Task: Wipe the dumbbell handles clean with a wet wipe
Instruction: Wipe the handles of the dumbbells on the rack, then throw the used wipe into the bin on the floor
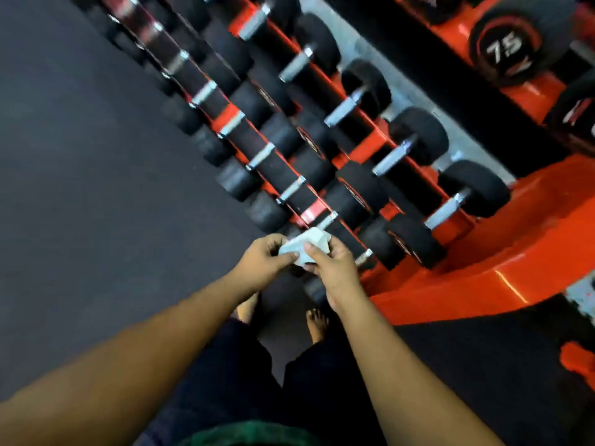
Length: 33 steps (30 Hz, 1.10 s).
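Wet wipe (304, 249) is pinched between left hand (262, 263) and right hand (333, 268) above the rack's (515, 249) nearest dumbbell handles (328, 219); a thick pad should be folded before contact.

Gym, free-weights area, seen from above.

Orange steel rack (502, 252) running diagonally across the view, tiered, loaded with rows of black round-headed dumbbells (415, 140), each with a bare metal handle (394, 157) between the heads. One large dumbbell head (507, 46) at upper right carries a red ring and the figure "75" in white. Dark matte floor (96, 156), the look of rubber matting, spreads from the left of the rack down under the person's bare feet (317, 323). Frame blurred by motion; smaller markings on the other weights unreadable.
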Each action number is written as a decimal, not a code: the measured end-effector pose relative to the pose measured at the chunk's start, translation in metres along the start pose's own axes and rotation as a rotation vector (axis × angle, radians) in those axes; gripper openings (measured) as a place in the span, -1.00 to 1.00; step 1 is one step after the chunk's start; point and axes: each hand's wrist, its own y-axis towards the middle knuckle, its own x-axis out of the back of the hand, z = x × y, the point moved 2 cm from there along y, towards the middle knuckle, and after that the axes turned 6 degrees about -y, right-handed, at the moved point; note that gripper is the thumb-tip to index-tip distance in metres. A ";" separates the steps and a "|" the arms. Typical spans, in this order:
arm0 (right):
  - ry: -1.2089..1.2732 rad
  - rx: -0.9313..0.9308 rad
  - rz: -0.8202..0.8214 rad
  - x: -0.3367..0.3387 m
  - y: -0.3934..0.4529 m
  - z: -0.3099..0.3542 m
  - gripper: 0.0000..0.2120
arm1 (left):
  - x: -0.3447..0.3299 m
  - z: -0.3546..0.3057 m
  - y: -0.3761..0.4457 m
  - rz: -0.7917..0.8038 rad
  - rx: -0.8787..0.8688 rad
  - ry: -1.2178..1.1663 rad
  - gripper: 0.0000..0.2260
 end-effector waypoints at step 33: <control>-0.886 1.024 1.357 -0.416 -0.550 -0.014 -0.90 | 0.168 0.127 -0.711 -1.368 -0.394 -0.564 -0.45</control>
